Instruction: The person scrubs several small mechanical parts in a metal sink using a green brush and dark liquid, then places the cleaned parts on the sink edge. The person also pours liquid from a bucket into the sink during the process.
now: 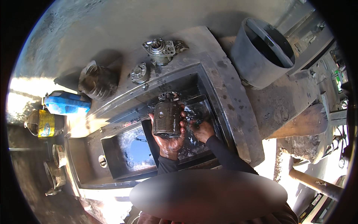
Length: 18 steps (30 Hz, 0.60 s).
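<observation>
My left hand (169, 146) is wrapped from below and both sides around a dark, dirty cylindrical motor housing (166, 120), like the body of a starter motor. The housing has a round hole in its side and ragged fittings at its far end. Just to the right, my right hand (201, 130) has its fingers curled together; what they hold, if anything, is hidden. Both hands are over a metal basin (84, 160). Below my right hand lies a dark tray (199, 102) with wet, foamy liquid. To the left of the housing, another tray (128, 173) holds reflective liquid.
A gear-type metal part (159, 50) and a smaller metal cover (139, 73) sit on the far ledge. A grey bucket (257, 56) stands at the right. At the left are a cut plastic container (97, 82), a blue container (67, 102) and a yellow-labelled bottle (44, 123).
</observation>
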Tool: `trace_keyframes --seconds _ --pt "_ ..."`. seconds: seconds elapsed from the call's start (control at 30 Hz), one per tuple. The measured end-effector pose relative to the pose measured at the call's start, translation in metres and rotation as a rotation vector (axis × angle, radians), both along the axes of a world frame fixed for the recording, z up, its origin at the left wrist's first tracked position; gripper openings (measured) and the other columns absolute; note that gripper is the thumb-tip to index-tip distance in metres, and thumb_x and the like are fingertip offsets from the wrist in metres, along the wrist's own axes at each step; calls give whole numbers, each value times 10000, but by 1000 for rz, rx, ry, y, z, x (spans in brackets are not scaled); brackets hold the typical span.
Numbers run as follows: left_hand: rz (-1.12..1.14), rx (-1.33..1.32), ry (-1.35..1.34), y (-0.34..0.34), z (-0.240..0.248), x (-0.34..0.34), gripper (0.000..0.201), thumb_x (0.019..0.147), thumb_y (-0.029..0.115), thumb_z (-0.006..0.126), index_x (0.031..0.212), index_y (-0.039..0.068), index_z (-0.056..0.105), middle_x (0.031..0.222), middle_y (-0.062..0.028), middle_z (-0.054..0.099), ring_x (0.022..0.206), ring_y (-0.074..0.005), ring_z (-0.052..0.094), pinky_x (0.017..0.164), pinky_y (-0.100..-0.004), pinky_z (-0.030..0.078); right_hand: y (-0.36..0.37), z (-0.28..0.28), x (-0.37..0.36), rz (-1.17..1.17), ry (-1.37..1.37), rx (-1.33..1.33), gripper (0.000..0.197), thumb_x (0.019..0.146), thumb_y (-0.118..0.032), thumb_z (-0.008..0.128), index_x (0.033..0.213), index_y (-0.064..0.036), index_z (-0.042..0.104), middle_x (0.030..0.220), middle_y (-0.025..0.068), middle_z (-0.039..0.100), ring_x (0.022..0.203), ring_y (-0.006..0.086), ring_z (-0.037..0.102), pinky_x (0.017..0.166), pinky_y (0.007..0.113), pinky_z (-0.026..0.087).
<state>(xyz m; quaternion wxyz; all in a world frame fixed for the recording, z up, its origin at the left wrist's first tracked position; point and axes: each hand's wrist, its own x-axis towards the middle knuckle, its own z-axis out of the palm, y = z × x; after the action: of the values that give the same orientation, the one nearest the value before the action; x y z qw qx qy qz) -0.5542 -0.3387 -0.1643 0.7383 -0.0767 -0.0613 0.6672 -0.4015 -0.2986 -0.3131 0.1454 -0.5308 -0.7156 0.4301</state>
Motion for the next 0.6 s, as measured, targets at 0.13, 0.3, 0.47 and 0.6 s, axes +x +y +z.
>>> trace_keyframes --seconds 0.13,0.3,0.47,0.6 --pt "14 35 71 -2 0 3 996 880 697 553 1468 -62 286 1309 -264 470 993 -387 604 834 -485 592 2 11 -5 -11 129 20 476 955 -436 522 1071 8 649 1029 289 663 990 452 633 884 495 501" --pt "100 -140 197 -10 -13 -4 776 950 614 492 1405 -13 449 1333 -294 535 1066 -482 622 823 -565 584 2 1 -9 8 -6 -10 421 952 -381 538 1084 4 648 1049 275 667 995 433 644 885 486 509" --pt "127 -340 534 -20 -36 -19 650 963 535 529 1330 -1 532 1285 -259 591 1105 -459 613 938 -610 505 -3 -43 -14 316 -277 -10 301 965 -282 489 1085 -80 676 1110 183 676 1023 386 653 891 448 519" --pt "138 -483 710 -30 -57 -22 546 937 455 630 1265 20 580 1185 -163 666 1095 -334 647 937 -516 531 -7 -71 -13 233 -484 336 232 945 -185 498 1039 -113 697 995 116 711 938 296 674 862 392 520"
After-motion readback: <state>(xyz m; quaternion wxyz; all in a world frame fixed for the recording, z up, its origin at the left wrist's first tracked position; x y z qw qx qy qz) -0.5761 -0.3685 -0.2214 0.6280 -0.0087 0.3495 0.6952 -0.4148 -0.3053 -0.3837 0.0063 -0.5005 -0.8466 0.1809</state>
